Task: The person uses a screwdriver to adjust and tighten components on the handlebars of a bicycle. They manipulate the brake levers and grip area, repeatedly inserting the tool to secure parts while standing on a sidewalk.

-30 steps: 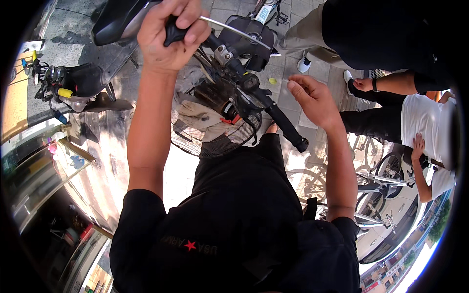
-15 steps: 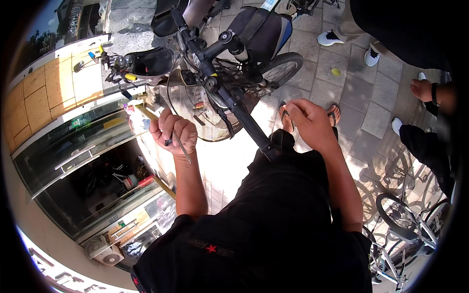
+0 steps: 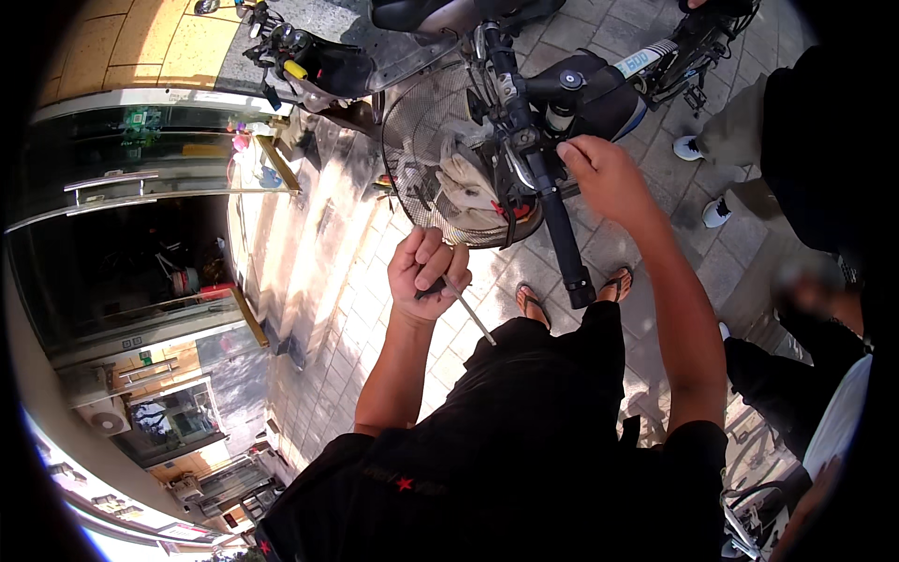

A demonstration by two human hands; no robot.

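Note:
My left hand (image 3: 426,272) is closed around the dark handle of a tool with a thin metal shaft (image 3: 476,318) that angles down toward my body. My right hand (image 3: 604,183) has its fingers curled beside the black handlebar (image 3: 562,234), close to the stem (image 3: 568,84); whether it grips anything is hidden. Left of the handlebar, a mesh basket (image 3: 412,155) holds pale cloth items (image 3: 468,192), possibly gloves. A black bag (image 3: 609,112) sits on the bicycle frame behind the stem.
A scooter (image 3: 323,66) stands upper left beside a doorway (image 3: 122,253) with glass panels. People in dark trousers (image 3: 787,131) and a light top (image 3: 833,412) stand at my right. More bicycles (image 3: 749,515) are at lower right. My sandalled feet (image 3: 529,304) stand on paving.
My left hand came down from above the handlebar with the tool, now held at waist height. My view swung, and my right hand is now closer to the stem.

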